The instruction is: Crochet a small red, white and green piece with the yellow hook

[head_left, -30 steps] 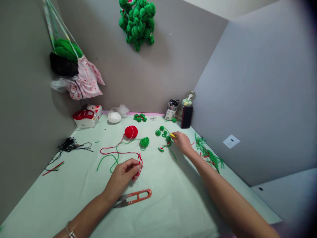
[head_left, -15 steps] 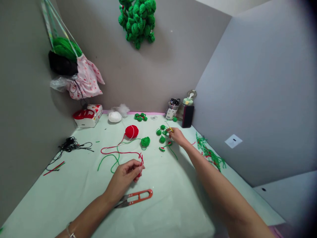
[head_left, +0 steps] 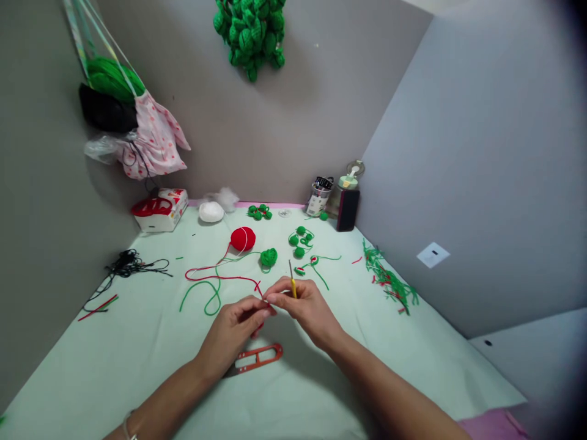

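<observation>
My left hand (head_left: 241, 327) is closed in a pinch on red yarn (head_left: 258, 286); a small red piece shows beneath its fingers. Close against it, my right hand (head_left: 305, 305) has its thumb and forefinger at the same yarn and carries a yellow-handled crochet hook (head_left: 293, 286), tip up. The yarn runs back to a red ball (head_left: 243, 239) wound with a white strand. Orange thread snips (head_left: 259, 356) lie just below, their blades partly behind my left hand. A green yarn ball (head_left: 268, 258) sits beyond my hands.
Small green crocheted balls (head_left: 299, 252) and red-and-green pieces lie beyond my right hand. Green and red yarn scraps (head_left: 389, 278) are at right, black cords (head_left: 131, 266) at left. A phone (head_left: 348, 210), a pen tin (head_left: 318, 198) and a tissue box (head_left: 162, 211) stand along the back.
My right hand, with the crochet hook, has come back from the green pieces to my left hand and now touches the red yarn. The view has tilted slightly.
</observation>
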The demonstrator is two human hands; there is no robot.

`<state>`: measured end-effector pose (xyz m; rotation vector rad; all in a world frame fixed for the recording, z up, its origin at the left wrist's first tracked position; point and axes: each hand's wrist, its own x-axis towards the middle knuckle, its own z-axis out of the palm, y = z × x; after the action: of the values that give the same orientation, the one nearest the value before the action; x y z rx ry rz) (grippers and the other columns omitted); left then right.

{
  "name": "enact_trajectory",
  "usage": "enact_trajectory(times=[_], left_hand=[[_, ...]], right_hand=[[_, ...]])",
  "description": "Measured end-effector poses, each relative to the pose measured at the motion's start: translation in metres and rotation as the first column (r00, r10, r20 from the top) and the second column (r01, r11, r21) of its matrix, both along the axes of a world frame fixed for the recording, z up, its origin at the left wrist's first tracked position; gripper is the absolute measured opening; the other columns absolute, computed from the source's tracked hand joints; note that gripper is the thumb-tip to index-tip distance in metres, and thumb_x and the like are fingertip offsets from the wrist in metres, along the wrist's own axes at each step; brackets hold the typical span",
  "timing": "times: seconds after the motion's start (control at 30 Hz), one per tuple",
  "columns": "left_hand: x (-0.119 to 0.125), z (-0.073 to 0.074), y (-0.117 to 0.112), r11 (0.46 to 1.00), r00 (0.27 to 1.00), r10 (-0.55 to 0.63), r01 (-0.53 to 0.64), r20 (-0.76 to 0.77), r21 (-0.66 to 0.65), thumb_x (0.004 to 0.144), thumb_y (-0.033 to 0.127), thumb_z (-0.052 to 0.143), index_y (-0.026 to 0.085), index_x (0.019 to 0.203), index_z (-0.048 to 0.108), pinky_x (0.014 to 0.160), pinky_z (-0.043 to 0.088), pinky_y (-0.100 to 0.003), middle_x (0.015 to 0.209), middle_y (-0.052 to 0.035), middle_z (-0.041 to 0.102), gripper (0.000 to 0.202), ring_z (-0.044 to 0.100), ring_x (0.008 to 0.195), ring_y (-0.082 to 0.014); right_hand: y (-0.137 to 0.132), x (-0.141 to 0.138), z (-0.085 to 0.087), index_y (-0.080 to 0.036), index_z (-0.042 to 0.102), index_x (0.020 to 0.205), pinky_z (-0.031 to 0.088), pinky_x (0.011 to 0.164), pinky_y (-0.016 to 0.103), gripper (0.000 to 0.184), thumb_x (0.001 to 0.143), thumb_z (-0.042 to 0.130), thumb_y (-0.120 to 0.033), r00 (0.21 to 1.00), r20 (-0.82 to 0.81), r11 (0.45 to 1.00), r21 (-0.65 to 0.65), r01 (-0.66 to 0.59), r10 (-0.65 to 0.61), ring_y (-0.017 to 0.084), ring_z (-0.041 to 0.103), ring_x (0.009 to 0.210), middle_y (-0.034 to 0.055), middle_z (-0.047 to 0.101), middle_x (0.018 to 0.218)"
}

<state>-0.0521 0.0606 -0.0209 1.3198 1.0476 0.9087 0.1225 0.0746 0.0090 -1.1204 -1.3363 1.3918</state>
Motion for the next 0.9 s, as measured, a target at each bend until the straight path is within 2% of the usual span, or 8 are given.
enact_trajectory(times=[0.1, 0.2, 0.3, 0.43, 0.5, 0.6, 0.7, 0.9], left_hand=[[-0.002, 0.001, 0.003, 0.998, 0.998, 0.054, -0.053, -0.030, 0.031, 0.086, 0.046, 0.070, 0.021, 0.082, 0.081, 0.062, 0.039, -0.028, 0.075, 0.0007, 0.057, 0.027, 0.047, 0.064, -0.0156], [-0.003, 0.004, 0.004, 0.995, 0.995, 0.091, -0.090, -0.044, 0.040, 0.087, 0.047, 0.069, 0.022, 0.079, 0.079, 0.063, 0.040, -0.028, 0.073, 0.0012, 0.055, 0.028, 0.047, 0.064, -0.0159], [-0.002, 0.004, 0.004, 0.993, 0.993, 0.110, -0.108, -0.050, 0.044, 0.087, 0.047, 0.068, 0.022, 0.079, 0.078, 0.062, 0.040, -0.028, 0.070, 0.0018, 0.054, 0.029, 0.046, 0.062, -0.0159], [0.002, 0.001, 0.002, 0.991, 0.991, 0.119, -0.115, -0.061, 0.069, 0.086, 0.045, 0.068, 0.021, 0.075, 0.075, 0.063, 0.040, -0.028, 0.072, 0.0011, 0.054, 0.027, 0.049, 0.065, -0.0168], [0.004, 0.000, 0.002, 0.990, 0.991, 0.116, -0.110, -0.071, 0.085, 0.084, 0.044, 0.069, 0.021, 0.073, 0.075, 0.066, 0.041, -0.029, 0.073, 0.0003, 0.055, 0.026, 0.051, 0.068, -0.0178], [0.005, -0.001, 0.001, 0.990, 0.989, 0.120, -0.112, -0.088, 0.090, 0.081, 0.043, 0.071, 0.022, 0.071, 0.076, 0.068, 0.043, -0.030, 0.072, -0.0008, 0.060, 0.024, 0.052, 0.069, -0.0186], [0.005, -0.001, 0.001, 0.992, 0.987, 0.120, -0.113, -0.109, 0.062, 0.079, 0.044, 0.073, 0.022, 0.073, 0.077, 0.063, 0.042, -0.029, 0.067, -0.0005, 0.063, 0.024, 0.052, 0.064, -0.0180], [0.001, -0.002, 0.002, 0.989, 0.978, 0.145, -0.140, -0.149, 0.044, 0.083, 0.048, 0.070, 0.022, 0.078, 0.077, 0.058, 0.041, -0.028, 0.053, 0.0032, 0.057, 0.027, 0.052, 0.055, -0.0169]], right_hand=[[0.008, 0.005, -0.009, -0.021, 0.079, 0.083, 0.031, 0.053, 0.027, 0.029, 0.080, 0.078, -0.050, 0.994, -0.002, 0.994, -0.008, 0.105, -0.105, 0.010, 0.040, 0.055, -0.0015, 0.065, 0.073], [0.013, 0.011, -0.016, -0.021, 0.077, 0.084, 0.020, 0.049, 0.028, 0.033, 0.081, 0.076, -0.054, 0.986, 0.004, 0.985, -0.035, 0.169, -0.169, 0.008, 0.027, 0.050, -0.0031, 0.060, 0.070], [0.011, 0.011, -0.019, -0.020, 0.077, 0.079, 0.023, 0.050, 0.028, 0.032, 0.076, 0.082, -0.051, 0.990, 0.019, 0.988, -0.063, 0.142, -0.141, 0.009, 0.032, 0.052, -0.0022, 0.059, 0.067], [0.006, 0.003, -0.017, -0.019, 0.078, 0.076, 0.038, 0.059, 0.028, 0.032, 0.071, 0.086, -0.050, 0.999, 0.006, 0.993, -0.108, 0.053, -0.053, 0.014, 0.051, 0.063, 0.0005, 0.065, 0.068], [0.004, -0.001, -0.016, -0.019, 0.076, 0.072, 0.041, 0.062, 0.028, 0.033, 0.066, 0.089, -0.049, 0.999, -0.025, 0.990, -0.137, 0.042, -0.046, 0.014, 0.053, 0.064, 0.0001, 0.065, 0.067], [0.004, -0.001, -0.015, -0.019, 0.073, 0.072, 0.030, 0.052, 0.026, 0.034, 0.066, 0.088, -0.050, 0.996, -0.057, 0.983, -0.172, 0.059, -0.070, 0.009, 0.037, 0.052, -0.0064, 0.049, 0.053], [0.006, 0.003, -0.016, -0.020, 0.068, 0.074, 0.018, 0.047, 0.027, 0.037, 0.071, 0.081, -0.054, 0.994, -0.077, 0.980, -0.192, 0.056, -0.072, 0.008, 0.021, 0.046, -0.0110, 0.033, 0.049], [0.009, 0.009, -0.022, -0.021, 0.061, 0.070, 0.016, 0.047, 0.027, 0.043, 0.077, 0.077, -0.060, 0.993, -0.041, 0.982, -0.157, 0.102, -0.110, 0.008, 0.022, 0.047, -0.0095, 0.037, 0.052]])
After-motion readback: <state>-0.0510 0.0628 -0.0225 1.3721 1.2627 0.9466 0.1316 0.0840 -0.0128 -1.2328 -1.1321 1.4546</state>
